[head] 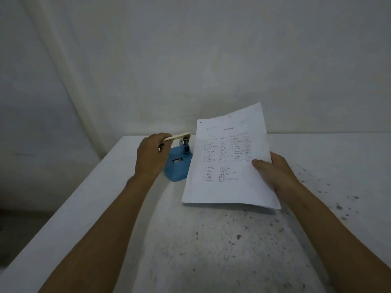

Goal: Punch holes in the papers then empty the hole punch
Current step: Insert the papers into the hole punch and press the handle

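Note:
A blue hole punch [177, 166] with a cream lever stands on the white table [211, 240], left of centre. My left hand [151, 157] grips the raised lever at its left end. A thin stack of white papers [228, 161] with a printed table and red writing is held tilted above the table, its left edge next to the punch. My right hand [273, 172] holds the papers at their right edge, thumb on top.
The table top is speckled with dark spots, mostly on the right and in front. Its left edge runs diagonally from the lower left up to the punch. A plain grey wall [190, 60] stands right behind the table.

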